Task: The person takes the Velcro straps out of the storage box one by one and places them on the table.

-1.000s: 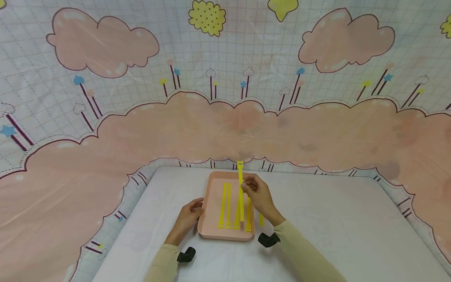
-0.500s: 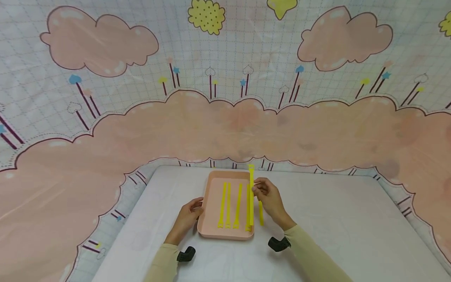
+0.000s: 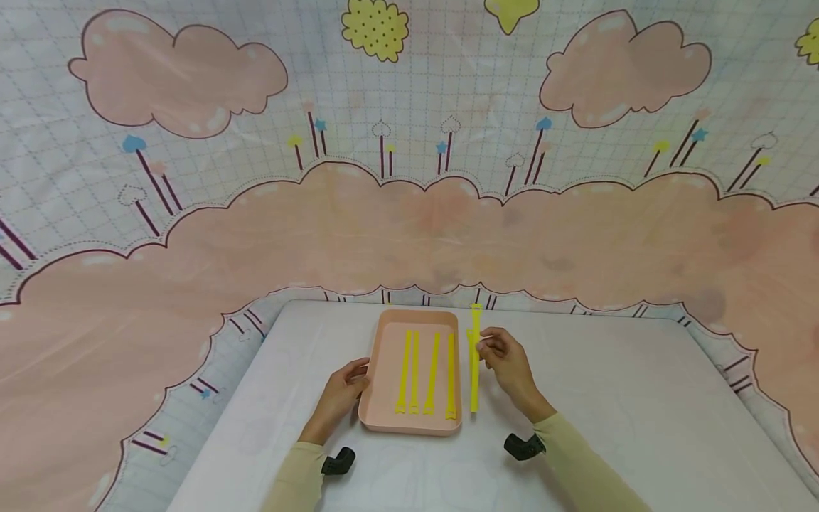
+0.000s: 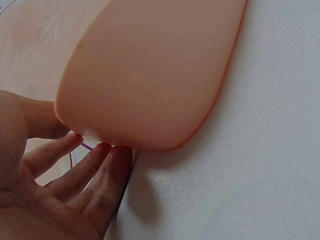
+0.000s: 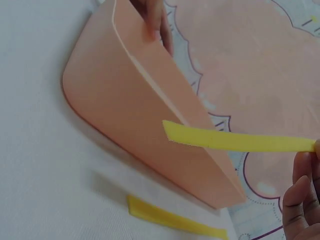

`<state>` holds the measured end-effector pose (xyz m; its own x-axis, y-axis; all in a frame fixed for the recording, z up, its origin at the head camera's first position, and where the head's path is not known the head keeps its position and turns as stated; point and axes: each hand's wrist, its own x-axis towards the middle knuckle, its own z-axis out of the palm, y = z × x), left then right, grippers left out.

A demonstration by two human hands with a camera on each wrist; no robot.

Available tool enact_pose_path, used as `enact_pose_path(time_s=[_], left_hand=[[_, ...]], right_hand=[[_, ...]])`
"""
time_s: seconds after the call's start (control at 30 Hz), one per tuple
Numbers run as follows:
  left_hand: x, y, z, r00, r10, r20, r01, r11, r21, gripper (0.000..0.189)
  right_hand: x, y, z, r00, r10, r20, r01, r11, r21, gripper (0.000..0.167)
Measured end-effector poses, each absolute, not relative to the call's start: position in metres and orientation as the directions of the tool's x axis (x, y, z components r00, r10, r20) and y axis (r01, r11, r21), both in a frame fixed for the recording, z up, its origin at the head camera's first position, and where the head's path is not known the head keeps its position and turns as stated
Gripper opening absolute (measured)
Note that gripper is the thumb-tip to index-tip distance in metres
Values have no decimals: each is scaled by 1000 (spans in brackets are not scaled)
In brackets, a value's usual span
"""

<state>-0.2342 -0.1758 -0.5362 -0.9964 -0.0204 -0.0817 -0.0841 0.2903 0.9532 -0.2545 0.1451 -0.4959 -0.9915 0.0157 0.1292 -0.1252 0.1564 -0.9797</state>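
Observation:
My right hand (image 3: 508,359) pinches a yellow hook-and-loop cable tie (image 3: 475,387) with a slotted head at its far end. It is held to the right of the pink tray (image 3: 384,341), over another yellow tie (image 5: 175,219) lying on the table. In the right wrist view, the free end of the held tie (image 5: 235,140) overlaps the tray's side. My left hand (image 3: 339,395) holds the tray's left edge, thumb at the rim and fingertips against the outer wall (image 4: 150,100). Several yellow ties, among them one strip (image 3: 451,377), lie lengthwise inside the tray.
A white table (image 3: 608,398) carries the tray near its far edge. Behind it hangs a cloth backdrop (image 3: 576,235) printed with pink clouds. Black wrist mounts (image 3: 525,446) sit on both sleeves.
My right hand has carried the held tie rightward, from above the tray to beyond its right edge, above the tie on the table. The left hand stays at the tray.

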Motion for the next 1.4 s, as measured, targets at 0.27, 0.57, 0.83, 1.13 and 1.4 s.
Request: enact_pose_path(time_s=[0.27,0.57,0.83,1.13,1.4], left_hand=[[-233,-175,-536,-996,-21,-82,-85,284,955,43],[-232,-176,-536,-995,-20,-96,-98,282,954,43],[-232,-176,-534,-996,-18,-91,-92,284,954,44],[-232,-176,-532,-994,-31,-102,-106,287,952,45],[-231,-177,-533,-996,-22,-87,-90,288,953,45]], right_hand=[[-257,159,-498,-996,53,68,-57,189,-980,25],[-264,171,-505,-998,50,-22,32,205,-978,27],[-277,178,-514,-996,56,-74,84,221,-972,28],[-284,183,-523,-990,44,-135,141,272,-952,24],[-289,189,-530,-989,3,-150,143,326,-935,22]])
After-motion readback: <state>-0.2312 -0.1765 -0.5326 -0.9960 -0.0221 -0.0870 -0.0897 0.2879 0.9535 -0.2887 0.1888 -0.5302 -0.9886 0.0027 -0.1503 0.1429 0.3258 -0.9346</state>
